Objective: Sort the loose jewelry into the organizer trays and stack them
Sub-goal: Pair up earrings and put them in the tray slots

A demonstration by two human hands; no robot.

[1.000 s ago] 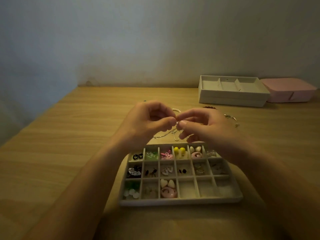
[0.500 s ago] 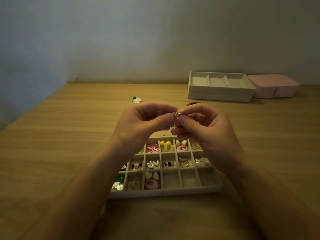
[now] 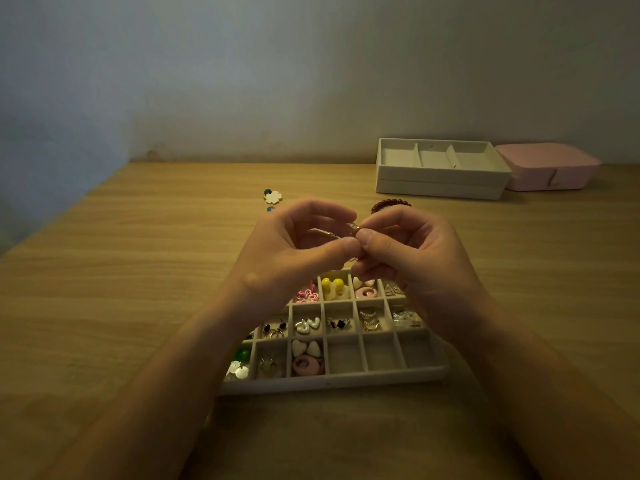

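Note:
Above the white compartment tray (image 3: pixel 332 382), my left hand (image 3: pixel 294 251) and my right hand (image 3: pixel 412 258) meet fingertip to fingertip. Both pinch a thin silvery bracelet (image 3: pixel 348 232) with a small clasp between thumb and forefinger. The tray holds several pairs of earrings: yellow, pink, heart-shaped, green. Three compartments in its near row look bare. A dark red bead bracelet (image 3: pixel 389 203) lies on the table just beyond my right hand, partly hidden. A white flower earring (image 3: pixel 273 197) with a blue bead lies loose farther left.
Two stacked white trays (image 3: pixel 440 181) with long compartments stand at the back right by the wall. A pink box (image 3: pixel 550 168) sits right of them. The wooden table (image 3: pixel 121 271) stretches out to the left.
The view shifted right, so the tray and back trays sit further left in frame. My hands stayed joined on the bracelet, and its hanging loop is now drawn up between my fingers.

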